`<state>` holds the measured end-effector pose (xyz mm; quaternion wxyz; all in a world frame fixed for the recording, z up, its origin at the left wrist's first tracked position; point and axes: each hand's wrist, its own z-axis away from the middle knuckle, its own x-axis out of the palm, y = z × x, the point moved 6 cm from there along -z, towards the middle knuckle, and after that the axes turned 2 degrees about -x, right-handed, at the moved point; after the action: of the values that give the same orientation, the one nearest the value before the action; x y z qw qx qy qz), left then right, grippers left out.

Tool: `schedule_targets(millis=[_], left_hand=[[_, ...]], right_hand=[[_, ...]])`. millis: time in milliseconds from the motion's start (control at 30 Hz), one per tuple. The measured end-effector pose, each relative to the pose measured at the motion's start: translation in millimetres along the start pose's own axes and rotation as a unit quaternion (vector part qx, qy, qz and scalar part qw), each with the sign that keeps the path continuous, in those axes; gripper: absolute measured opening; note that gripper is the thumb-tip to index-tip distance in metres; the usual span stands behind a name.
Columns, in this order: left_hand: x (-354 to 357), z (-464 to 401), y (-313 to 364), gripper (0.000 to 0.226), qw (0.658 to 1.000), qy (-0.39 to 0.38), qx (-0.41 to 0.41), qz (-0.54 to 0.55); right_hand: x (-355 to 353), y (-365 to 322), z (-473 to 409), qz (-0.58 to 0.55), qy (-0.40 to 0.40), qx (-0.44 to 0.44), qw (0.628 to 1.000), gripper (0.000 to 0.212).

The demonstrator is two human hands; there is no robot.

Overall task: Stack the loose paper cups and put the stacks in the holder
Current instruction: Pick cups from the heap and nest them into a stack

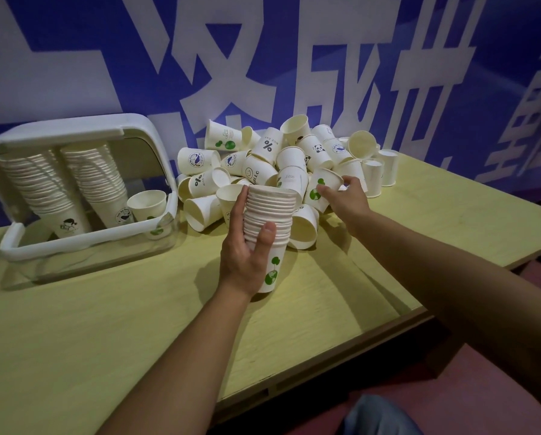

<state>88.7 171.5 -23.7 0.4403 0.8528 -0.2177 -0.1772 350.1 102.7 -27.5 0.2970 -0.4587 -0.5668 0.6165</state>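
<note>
Paper cups: a loose pile (pixel 288 161) lies on the table (pixel 106 309) against the blue wall (pixel 74 58), most cups tipped on their sides, a few upright at the right end.
Stack in hand: a nested stack of cups (pixel 267 233) is held upright just in front of the pile, above the table; its bottom cup bears a green tree print.
Left hand: the left hand (pixel 247 255) grips the stack, fingers curled round its far side and thumb pressed across the front.
Right hand: the right hand (pixel 346 196) reaches into the pile and pinches the rim of a green-print cup (pixel 321 188) lying tilted there.
Holder: the white holder (pixel 84 183) stands at the left of the table, well apart from the hands, lid raised.
Holder contents: 2 tall stacks lean inside it, and 1 shorter cup sits beside them on the right.
</note>
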Motion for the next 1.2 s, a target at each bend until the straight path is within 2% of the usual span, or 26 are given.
schedule_targets(millis=[200,300,367,567,633,767,833,933,1133,1200], left_hand=[[-0.1,0.8,0.6,0.064,1.0,-0.004,-0.005,-0.005],[-0.3,0.5,0.2,0.064,1.0,-0.003,-0.005,-0.005],[0.3,0.2,0.3,0.065,1.0,-0.006,-0.005,-0.005],[5.0,1.8,3.3,0.072,0.999,-0.031,0.004,-0.011],[6.0,2.2,3.8,0.072,0.999,-0.037,0.003,-0.012],[7.6,3.9,6.9,0.068,0.999,-0.05,0.01,-0.017],[7.6,4.4,6.7,0.068,0.999,-0.05,0.011,-0.016],[4.8,2.8,2.2,0.07,1.0,-0.029,0.003,-0.002],[5.7,2.1,2.5,0.073,1.0,-0.025,0.006,-0.014],[6.8,2.1,4.1,0.071,0.999,-0.03,0.007,-0.016]], right_hand=[[0.4,-12.8,2.9,-0.008,0.059,-0.059,0.996,0.072],[-9.7,-32.6,13.4,-0.022,0.105,-0.14,0.984,0.071],[-14.0,-48.7,24.0,-0.022,0.108,-0.203,0.973,0.071],[-17.3,-97.2,79.1,-0.074,0.036,-0.358,0.93,0.067],[-13.7,-106.5,96.5,-0.082,-0.007,-0.373,0.924,0.066],[2.6,-106.7,118.7,-0.081,-0.106,-0.345,0.929,0.06],[10.4,-97.8,123.9,-0.055,-0.142,-0.339,0.928,0.057],[8.6,-82.3,124.3,0.0,-0.134,-0.351,0.927,0.045],[-28.7,-53.9,102.3,0.179,-0.05,-0.402,0.896,0.031],[-45.2,-44.6,89.9,0.26,-0.009,-0.395,0.881,0.03]])
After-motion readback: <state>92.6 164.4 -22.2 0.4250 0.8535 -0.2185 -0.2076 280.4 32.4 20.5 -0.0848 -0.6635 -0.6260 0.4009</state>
